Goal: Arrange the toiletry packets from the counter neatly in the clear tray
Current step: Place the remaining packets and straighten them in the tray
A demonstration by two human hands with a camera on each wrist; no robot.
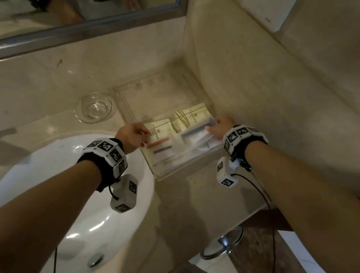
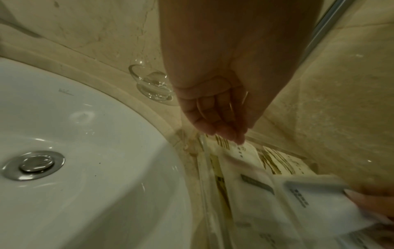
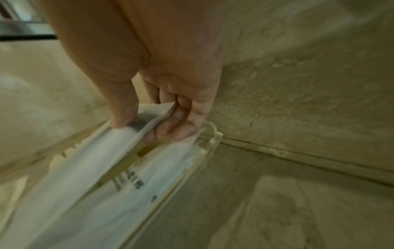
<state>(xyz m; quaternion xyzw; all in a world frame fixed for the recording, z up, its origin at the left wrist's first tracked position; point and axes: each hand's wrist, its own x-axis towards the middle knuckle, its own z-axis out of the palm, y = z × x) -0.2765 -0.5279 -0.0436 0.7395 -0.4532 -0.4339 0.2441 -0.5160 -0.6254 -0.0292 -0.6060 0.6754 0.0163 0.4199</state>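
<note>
A clear tray (image 1: 124, 104) sits in the counter corner against the right wall. Two cream packets (image 1: 191, 116) lie side by side in its middle, and white packets with red and grey stripes (image 1: 160, 149) lie at its near left. My left hand (image 1: 145, 133) reaches in with straight fingers, whose tips (image 2: 234, 138) touch the left cream packet (image 2: 241, 155). My right hand (image 1: 211, 128) pinches a white packet with a blue stripe (image 1: 197, 134), thumb on top and fingers beneath (image 3: 168, 128). It holds this packet just over another white packet (image 3: 149, 185) by the tray's rim (image 3: 213, 136).
A small glass dish (image 1: 94, 107) stands left of the tray. The white sink basin (image 1: 69, 208) with its drain (image 1: 95, 261) fills the left. The marble wall (image 1: 261, 102) runs close along the tray's right side. A mirror frame (image 1: 69, 34) is behind.
</note>
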